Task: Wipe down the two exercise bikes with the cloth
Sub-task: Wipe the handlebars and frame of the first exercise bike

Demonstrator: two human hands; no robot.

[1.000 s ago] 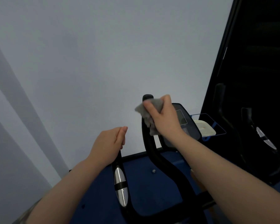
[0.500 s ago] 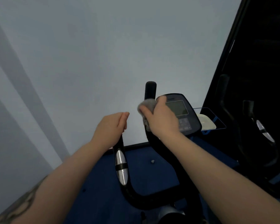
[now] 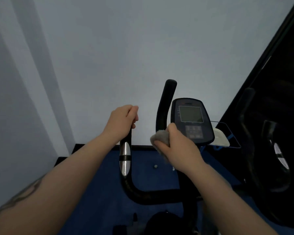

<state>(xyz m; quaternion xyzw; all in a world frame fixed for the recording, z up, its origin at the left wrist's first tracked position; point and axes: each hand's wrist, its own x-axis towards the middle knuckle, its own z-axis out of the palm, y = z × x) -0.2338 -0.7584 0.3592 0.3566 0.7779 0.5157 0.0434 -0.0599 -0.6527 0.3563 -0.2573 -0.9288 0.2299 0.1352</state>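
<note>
A person's two bare hands work at the nearer exercise bike [image 3: 151,194], seen from a head-worn camera looking down over its black handlebars. The left hand [image 3: 122,121] has its grip wrapped tight around the top of the left handlebar [image 3: 126,167], just above the silver pulse sensor [image 3: 125,158]. The right hand [image 3: 178,148] has its grip closed on a bunched grey cloth [image 3: 159,137], pressed against the lower part of the right handlebar [image 3: 165,102], whose rounded tip rises clear at 12 o'clock from the hand. The bike's console [image 3: 191,121], dark-screened, stands just beside the right hand at its 1 o'clock. A second exercise bike [image 3: 268,158] sits at 3 o'clock from the first, dim against a black surface, one silver sensor catching light. Between the two, at 2 o'clock from the cloth, a clear shelf [image 3: 231,139] carries a white object [image 3: 221,138] that cannot be identified. Blue flooring [image 3: 98,192] runs beneath the bikes to a pale grey wall [image 3: 126,48].
</note>
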